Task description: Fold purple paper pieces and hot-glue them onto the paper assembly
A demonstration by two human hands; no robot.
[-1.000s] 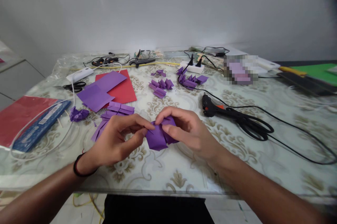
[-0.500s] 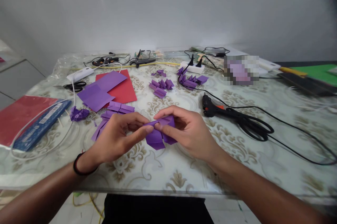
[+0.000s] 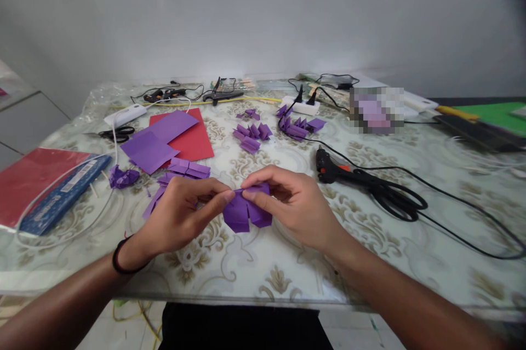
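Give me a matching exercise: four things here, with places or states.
1. Slit purple paper piece
2. Black plastic glue gun
3. Crumpled purple paper wad
4. Flat red paper sheet

A. Partly under purple paper sheets
B. Right of the right hand
C. In left hand and right hand
D. Beside red-blue packet

Pairs: 1-C, 2-B, 3-D, 4-A

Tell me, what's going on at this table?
A person is handling purple paper: the left hand and right hand both pinch a slit purple paper piece near its upper edge. Folded purple pieces lie beyond it, purple sheets overlap a red sheet off to the left, and a black glue gun rests unheld on the right.
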